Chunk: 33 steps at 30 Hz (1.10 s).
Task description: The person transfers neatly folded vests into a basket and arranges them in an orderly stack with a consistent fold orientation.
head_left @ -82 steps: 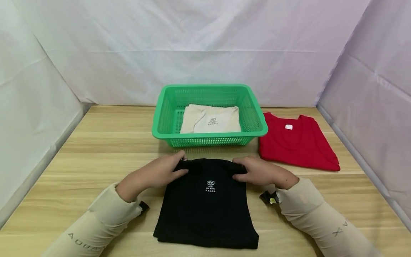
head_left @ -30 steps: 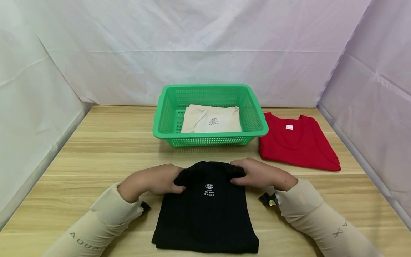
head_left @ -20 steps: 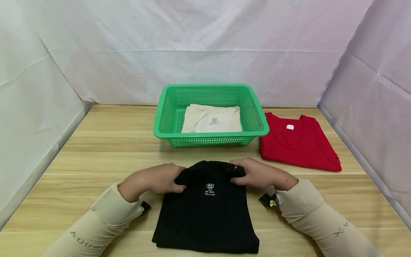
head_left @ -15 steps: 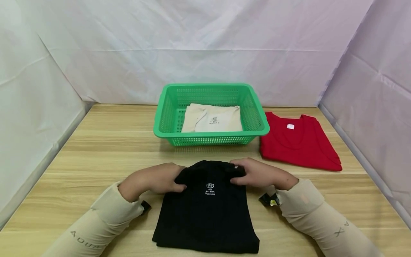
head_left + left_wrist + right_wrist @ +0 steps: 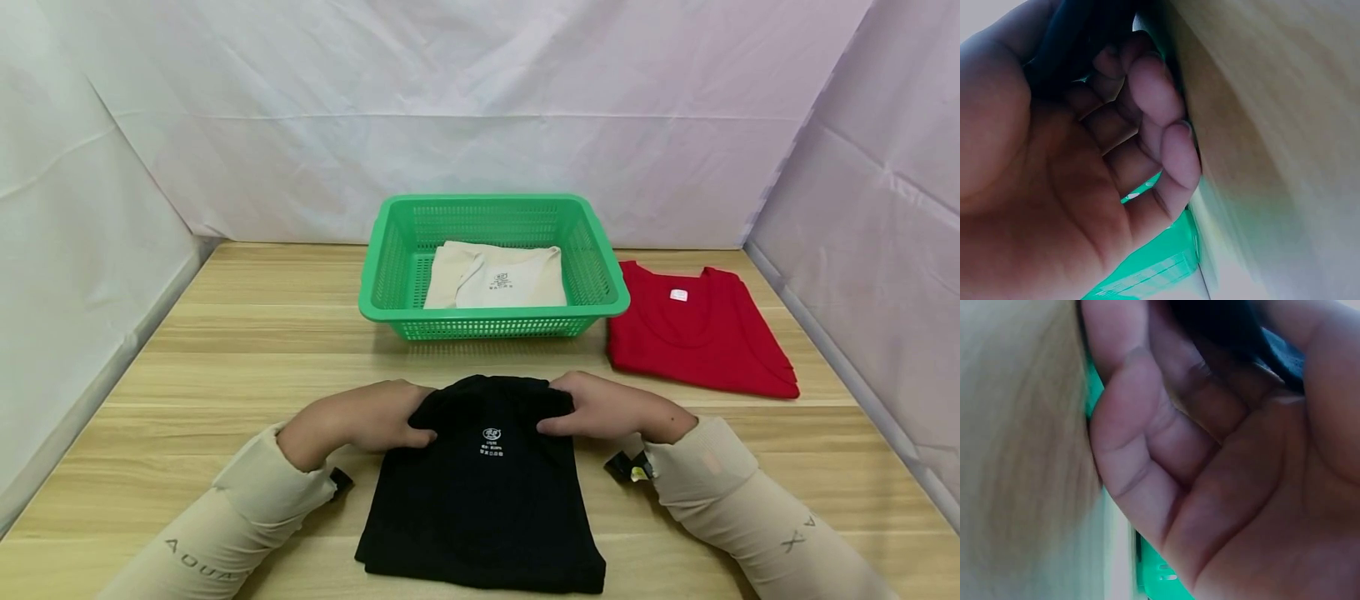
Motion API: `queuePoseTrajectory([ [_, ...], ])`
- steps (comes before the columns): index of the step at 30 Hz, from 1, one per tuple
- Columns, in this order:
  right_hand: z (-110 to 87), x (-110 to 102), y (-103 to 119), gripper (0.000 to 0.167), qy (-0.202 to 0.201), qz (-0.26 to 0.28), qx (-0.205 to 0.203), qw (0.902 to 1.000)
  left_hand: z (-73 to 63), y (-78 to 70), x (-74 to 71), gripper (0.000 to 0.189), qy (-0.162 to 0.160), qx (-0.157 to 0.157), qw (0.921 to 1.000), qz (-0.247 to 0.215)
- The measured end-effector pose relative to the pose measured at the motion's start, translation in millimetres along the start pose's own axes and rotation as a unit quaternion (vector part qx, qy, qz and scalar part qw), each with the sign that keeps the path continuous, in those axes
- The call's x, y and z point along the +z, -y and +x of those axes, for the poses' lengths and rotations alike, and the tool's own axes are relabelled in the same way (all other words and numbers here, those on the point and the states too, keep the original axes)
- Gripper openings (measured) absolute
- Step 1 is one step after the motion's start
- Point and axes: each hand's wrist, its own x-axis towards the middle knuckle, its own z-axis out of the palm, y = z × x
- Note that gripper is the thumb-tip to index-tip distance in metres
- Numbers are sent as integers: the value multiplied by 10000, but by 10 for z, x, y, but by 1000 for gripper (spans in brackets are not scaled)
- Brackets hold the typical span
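A folded black undershirt (image 5: 480, 508) with a white printed label lies in front of me on the wooden table. My left hand (image 5: 382, 417) grips its far left corner, thumb on top and fingers underneath. At the far right corner my right hand (image 5: 603, 407) holds the fabric in the same way. In the left wrist view, dark cloth (image 5: 1079, 44) runs between the thumb and curled fingers (image 5: 1157, 90), which lie close to the tabletop. The right wrist view has black cloth (image 5: 1229, 331) between thumb and bent fingers (image 5: 1125, 403).
Beyond the undershirt stands a green slotted basket (image 5: 495, 315) with a folded cream undershirt (image 5: 517, 279) inside. A folded red undershirt (image 5: 697, 333) lies to its right. White sheets (image 5: 480, 125) hang behind the wooden table (image 5: 247, 333) and along both sides.
The left hand has regripped the far left corner, and the undershirt has slid slightly toward me. Since half a second ago, the right fingers have shifted a little at their corner.
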Motion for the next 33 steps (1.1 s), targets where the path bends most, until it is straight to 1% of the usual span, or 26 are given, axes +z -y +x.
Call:
queuePoseTrajectory([
  [12, 0, 19, 4, 10, -85, 69, 118, 9999, 7, -5, -6, 19, 11, 3, 10000, 7],
  [16, 3, 23, 1, 10, -83, 110, 140, 9998, 6, 2, -8, 20, 15, 67, 10000, 5],
  [19, 5, 24, -3, 11, -71, 125, 190, 9997, 3, 2, -5, 25, -10, 68, 10000, 12],
  [24, 9, 24, -13, 12, -44, 144, 236, 9996, -9, -12, 0, 36, -152, 85, 9998, 40],
  [26, 10, 23, -13, 11, -43, 124, 226, 9997, -10, -13, 0, 38, -188, 110, 9998, 40],
  [29, 10, 20, -18, 11, -52, 49, 208, 9998, -9, -13, -7, 33, -190, 141, 9997, 38],
  [33, 10, 20, -22, 11, -59, 2, 222, 9997, -6, -13, -16, 19, -127, 116, 9998, 23],
])
